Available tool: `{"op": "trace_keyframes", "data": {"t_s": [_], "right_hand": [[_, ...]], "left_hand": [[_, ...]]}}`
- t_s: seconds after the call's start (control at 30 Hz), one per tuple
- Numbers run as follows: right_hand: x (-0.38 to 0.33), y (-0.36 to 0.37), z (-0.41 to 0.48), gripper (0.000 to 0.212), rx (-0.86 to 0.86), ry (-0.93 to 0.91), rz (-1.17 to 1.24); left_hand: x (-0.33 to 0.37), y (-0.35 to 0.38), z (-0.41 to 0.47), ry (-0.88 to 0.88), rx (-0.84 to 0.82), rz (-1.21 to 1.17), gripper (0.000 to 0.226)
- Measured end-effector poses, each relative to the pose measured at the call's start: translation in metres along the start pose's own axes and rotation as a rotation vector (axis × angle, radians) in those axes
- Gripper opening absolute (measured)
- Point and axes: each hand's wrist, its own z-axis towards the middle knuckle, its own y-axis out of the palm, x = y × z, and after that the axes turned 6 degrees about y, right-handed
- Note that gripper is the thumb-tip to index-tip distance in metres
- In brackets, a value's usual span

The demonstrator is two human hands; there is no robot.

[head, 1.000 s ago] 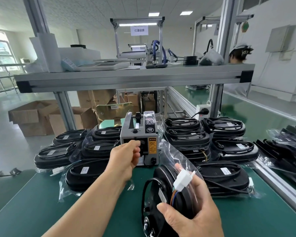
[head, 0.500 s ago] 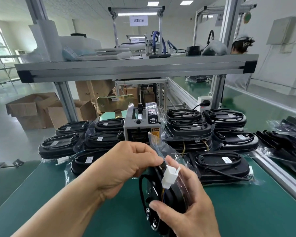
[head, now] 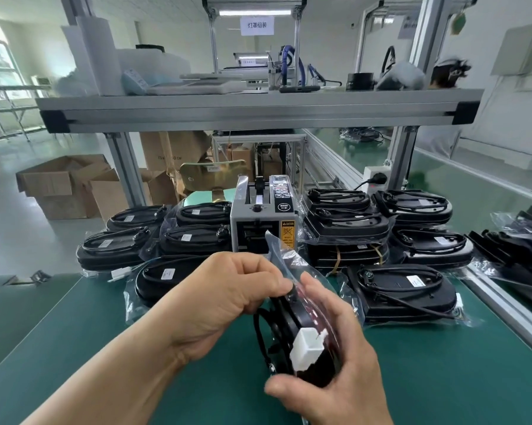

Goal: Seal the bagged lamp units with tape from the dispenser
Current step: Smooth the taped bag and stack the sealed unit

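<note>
Right grip point(head: 344, 378) clasps a black round bagged lamp unit point(head: 287, 319) on edge; left grip point(head: 227, 299) pinches its clear flap point(head: 275, 256). Grey boxy tape dispenser point(head: 258, 216) stands at 12 o'clock, nearer the left.

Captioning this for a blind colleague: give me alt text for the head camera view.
A bagged lamp unit is held on edge over a green table, the right hand gripping it from below, the left hand pinching it near the top. Behind it a grey tape dispenser stands between piles of other bagged lamps.
</note>
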Motion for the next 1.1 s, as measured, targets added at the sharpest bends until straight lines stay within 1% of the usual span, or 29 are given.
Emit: {"op": "trace_keyframes", "data": {"t_s": [0.07,0.23,0.37,0.47,0.6,0.67,0.77,0.8,1.1], "right_hand": [[0.003,0.001,-0.001,0.1,0.027,-0.022,-0.046],[0.008,0.002,-0.002,0.079,0.055,-0.072,-0.082],[0.009,0.001,-0.002,0.075,0.047,-0.091,-0.079],[0.008,0.001,-0.001,0.073,0.042,-0.102,-0.076],[0.009,0.001,-0.001,0.072,0.039,-0.109,-0.063],[0.009,0.001,-0.001,0.073,0.03,-0.107,-0.058],[0.009,0.001,-0.002,0.073,0.031,-0.096,-0.057],[0.009,0.001,-0.002,0.073,0.037,-0.092,-0.064],[0.01,0.001,-0.004,0.08,0.035,-0.064,-0.083]], "left_hand": [[0.0,0.0,0.0,0.004,-0.003,-0.012,0.01],[0.0,0.0,-0.003,-0.007,-0.003,-0.029,0.007],[0.001,0.003,-0.004,0.018,0.028,0.009,0.007],[0.001,0.007,-0.006,0.049,0.062,0.005,0.008],[-0.001,0.008,-0.006,0.09,0.099,0.029,0.027],[-0.002,0.008,-0.005,0.102,0.103,0.051,0.025],[-0.004,0.009,-0.004,0.111,0.114,0.08,0.012],[-0.005,0.009,-0.004,0.113,0.122,0.089,0.011],[-0.014,0.006,-0.007,0.162,0.146,0.231,0.02]]}}
